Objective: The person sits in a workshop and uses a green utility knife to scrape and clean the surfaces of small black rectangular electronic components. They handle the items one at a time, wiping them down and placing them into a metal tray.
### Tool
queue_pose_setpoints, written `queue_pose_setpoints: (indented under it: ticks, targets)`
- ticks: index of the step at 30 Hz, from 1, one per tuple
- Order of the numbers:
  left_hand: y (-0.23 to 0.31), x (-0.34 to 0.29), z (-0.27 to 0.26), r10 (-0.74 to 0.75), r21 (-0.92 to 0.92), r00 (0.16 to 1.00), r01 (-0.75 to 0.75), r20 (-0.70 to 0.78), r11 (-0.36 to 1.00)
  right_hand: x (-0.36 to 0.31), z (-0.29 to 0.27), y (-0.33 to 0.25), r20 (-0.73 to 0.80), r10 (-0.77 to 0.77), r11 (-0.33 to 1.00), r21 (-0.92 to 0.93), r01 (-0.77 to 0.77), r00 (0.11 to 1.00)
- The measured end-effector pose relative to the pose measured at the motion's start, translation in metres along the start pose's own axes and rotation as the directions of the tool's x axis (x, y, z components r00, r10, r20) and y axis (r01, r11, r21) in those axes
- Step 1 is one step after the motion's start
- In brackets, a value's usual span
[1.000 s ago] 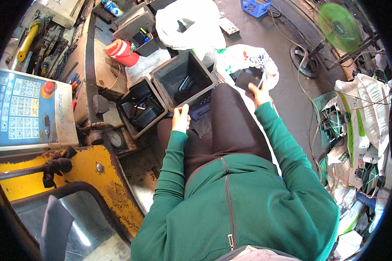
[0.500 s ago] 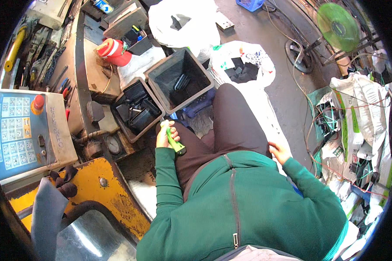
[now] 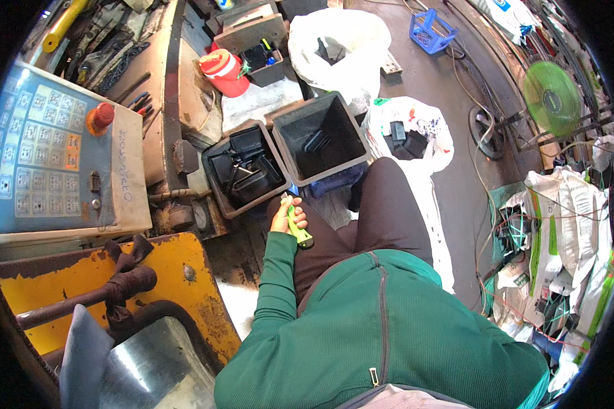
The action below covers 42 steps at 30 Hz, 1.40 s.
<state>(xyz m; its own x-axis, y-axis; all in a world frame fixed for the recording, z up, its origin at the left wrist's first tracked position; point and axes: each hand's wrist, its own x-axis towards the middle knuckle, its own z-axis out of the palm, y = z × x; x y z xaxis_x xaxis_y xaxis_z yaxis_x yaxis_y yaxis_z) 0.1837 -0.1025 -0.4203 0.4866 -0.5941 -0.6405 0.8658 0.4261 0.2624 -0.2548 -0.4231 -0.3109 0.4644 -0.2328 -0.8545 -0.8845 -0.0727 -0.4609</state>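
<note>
My left hand point(image 3: 284, 217) is closed around a green utility knife point(image 3: 300, 234) with a black end, held above my left thigh. A small pale tip pokes out past the thumb side. Just ahead of that hand stands a grey bin point(image 3: 277, 154) filled with black plastic parts point(image 3: 256, 178). Beside it, a deeper grey bin point(image 3: 334, 172) has a few black pieces point(image 3: 316, 142) at its bottom. My right hand is out of view; only the upper part of that green sleeve shows at the lower right.
Right of the bins sits a white bag point(image 3: 441, 141) of black parts, with a larger white sack point(image 3: 361, 34) behind. A control panel point(image 3: 41, 150) with a red button and a yellow machine guard point(image 3: 184, 300) flank my left. A green fan point(image 3: 551, 99) and stacked sacks point(image 3: 559, 211) line the right.
The view has shifted, so the scene sits lower and further right. My right hand, earlier beside my right thigh, has gone out of view. My left hand still holds the utility knife.
</note>
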Motion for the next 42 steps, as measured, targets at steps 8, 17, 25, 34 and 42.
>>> queue_pose_setpoints:
  ticks: [8, 17, 25, 34, 42]
  targets:
    - [0.000, 0.011, 0.000, -0.053, -0.017, 0.998, 0.052, -0.045, 0.999, 0.026, -0.010, -0.028, -0.055, -0.055, 0.997, -0.057, 0.052, 0.997]
    - [0.029, 0.005, 0.045, 0.158, 0.405, 0.965, -0.063, -0.207, 0.912, 0.047, -0.024, -0.046, -0.061, -0.073, 0.994, -0.091, 0.067, 0.995]
    - [0.039, -0.027, 0.038, 0.267, 0.624, 0.905, -0.002, -0.331, 0.781, 0.059, -0.035, -0.054, -0.056, -0.046, 0.995, -0.095, 0.041, 0.997]
    - [0.083, 0.012, 0.046, 0.551, 0.651, 0.787, -0.269, -0.276, 0.710, 0.066, -0.042, -0.049, -0.080, -0.013, 0.995, -0.098, 0.006, 0.997]
    - [0.159, 0.129, 0.047, 0.737, 0.935, 0.661, -0.157, -0.139, 0.317, 0.063, -0.053, -0.032, -0.102, 0.000, 0.984, -0.175, -0.018, 0.995]
